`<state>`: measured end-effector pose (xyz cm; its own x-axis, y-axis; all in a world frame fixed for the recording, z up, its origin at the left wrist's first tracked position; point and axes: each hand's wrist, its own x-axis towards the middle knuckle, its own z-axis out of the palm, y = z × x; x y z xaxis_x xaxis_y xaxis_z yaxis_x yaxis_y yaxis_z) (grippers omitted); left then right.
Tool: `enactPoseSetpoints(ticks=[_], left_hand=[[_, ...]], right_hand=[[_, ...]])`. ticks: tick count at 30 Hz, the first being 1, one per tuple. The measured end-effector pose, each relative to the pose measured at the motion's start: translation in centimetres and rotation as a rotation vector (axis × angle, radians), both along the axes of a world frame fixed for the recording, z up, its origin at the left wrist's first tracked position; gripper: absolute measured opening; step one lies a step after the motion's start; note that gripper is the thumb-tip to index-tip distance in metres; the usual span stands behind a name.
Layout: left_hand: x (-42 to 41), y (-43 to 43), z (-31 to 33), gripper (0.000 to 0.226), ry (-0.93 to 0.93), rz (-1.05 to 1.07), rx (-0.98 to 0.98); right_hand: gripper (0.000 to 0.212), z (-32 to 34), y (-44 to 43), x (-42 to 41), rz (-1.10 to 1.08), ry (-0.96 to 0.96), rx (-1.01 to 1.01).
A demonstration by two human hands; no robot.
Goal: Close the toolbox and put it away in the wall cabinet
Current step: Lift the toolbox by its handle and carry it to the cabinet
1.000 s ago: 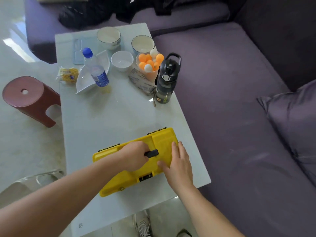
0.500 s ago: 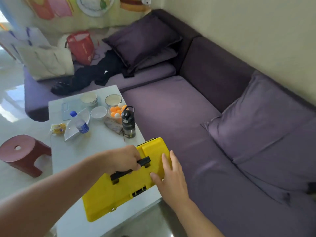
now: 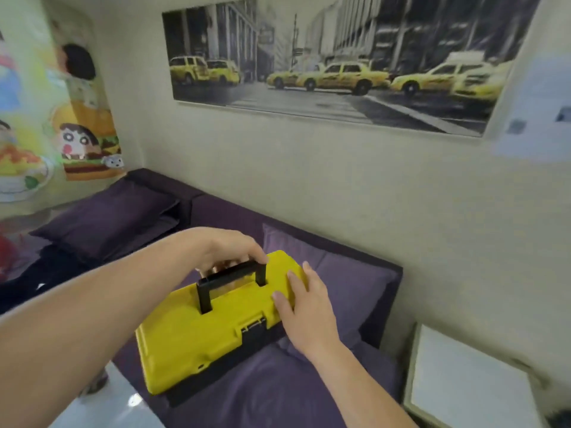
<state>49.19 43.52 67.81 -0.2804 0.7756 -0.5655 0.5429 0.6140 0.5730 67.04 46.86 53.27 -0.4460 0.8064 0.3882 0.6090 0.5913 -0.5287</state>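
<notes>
My left hand point(image 3: 228, 251) is curled around the black handle point(image 3: 231, 281), carrying the yellow toolbox point(image 3: 210, 329); my right hand point(image 3: 304, 313) lies flat and open against its near end, steadying. A second ago this box sat on the low table, now it's lifted clear, hanging over the purple sofa point(image 3: 278, 387), and my view has swung up to the wall. Lid looks shut, latch point(image 3: 253, 327) down, so I reckon carrying comes next. Hard glossy plastic, boxy with rounded corners, black base; soft matte cushions below. No wall cabinet in sight yet
</notes>
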Motion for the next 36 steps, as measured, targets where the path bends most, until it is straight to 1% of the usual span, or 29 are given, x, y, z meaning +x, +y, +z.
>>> enactPoseSetpoints(ticks=[2, 3, 5, 9, 12, 16, 20, 24, 29, 36], left_hand=[[1.6, 1.4, 1.5, 0.049, 0.015, -0.064, -0.005], [2.9, 2.7, 2.4, 0.053, -0.016, -0.091, -0.009], [6.2, 5.5, 3.8, 0.058, -0.018, -0.17, -0.003], [12.9, 11.2, 5.7, 0.062, -0.028, -0.348, 0.051], [18.2, 14.7, 6.1, 0.057, -0.002, -0.485, 0.068], [25.8, 18.1, 5.8, 0.042, 0.012, -0.671, 0.12], [34.1, 20.7, 5.8, 0.031, 0.016, -0.788, 0.153], [41.7, 22.5, 6.1, 0.031, 0.005, -0.825, 0.175], [52.6, 26.0, 7.3, 0.027, -0.001, -0.848, 0.195], [67.0, 31.2, 10.8, 0.025, -0.039, -0.845, 0.248]], right_hand=[[0.065, 1.5, 1.4, 1.4, -0.025, -0.005, 0.032], [0.065, 2.2, 2.0, 3.0, -0.057, -0.014, 0.038], [0.064, 3.7, 3.3, 6.3, -0.129, -0.003, 0.027], [0.064, 6.1, 5.6, 13.2, -0.316, 0.012, 0.056], [0.065, 6.9, 6.4, 18.3, -0.455, 0.009, 0.064], [0.064, 7.4, 6.9, 24.8, -0.615, -0.005, 0.06], [0.06, 7.6, 8.0, 32.0, -0.737, 0.0, 0.071], [0.056, 7.6, 9.8, 39.1, -0.788, 0.026, 0.065], [0.056, 8.0, 13.6, 49.8, -0.796, 0.074, 0.079], [0.058, 11.8, 19.5, 64.6, -0.811, 0.077, 0.124]])
